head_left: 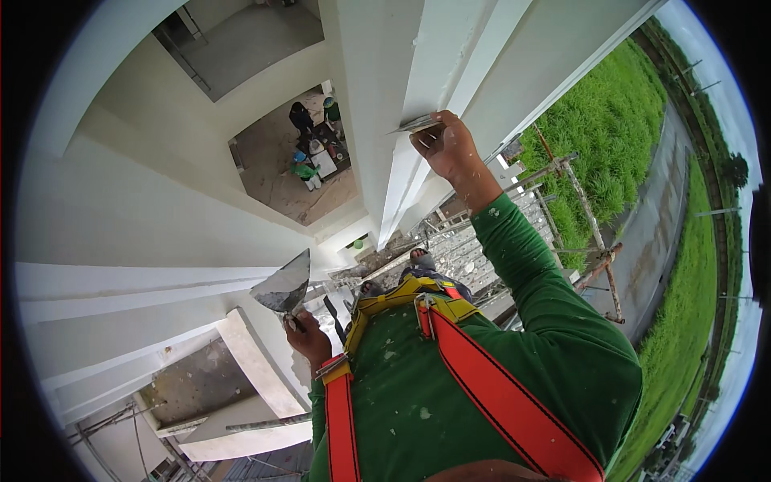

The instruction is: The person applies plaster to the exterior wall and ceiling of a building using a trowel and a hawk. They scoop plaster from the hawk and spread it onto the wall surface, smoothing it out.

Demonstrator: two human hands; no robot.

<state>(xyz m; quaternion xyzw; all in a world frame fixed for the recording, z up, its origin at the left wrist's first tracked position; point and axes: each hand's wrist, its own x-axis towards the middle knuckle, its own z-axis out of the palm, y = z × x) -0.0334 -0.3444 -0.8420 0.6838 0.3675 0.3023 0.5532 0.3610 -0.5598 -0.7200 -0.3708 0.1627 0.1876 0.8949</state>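
Note:
In my left hand (310,341) is the handle of a wide trowel (283,281), held low at my left side. Its triangular metal blade points up and carries grey-white plaster. My right hand (450,149) is raised and closed on a thin flat scraper blade (418,124). That blade lies against the face of a white ridged column (434,72); whether its whole edge touches cannot be seen. Pale specks dot my right wrist and green sleeve.
I wear a red and yellow harness (490,369). My feet are on a spattered scaffold platform (466,253), with rusty scaffold pipes (598,233) at the right. Far below, several people (305,173) gather around a table. Grass (602,120) and a road lie beyond.

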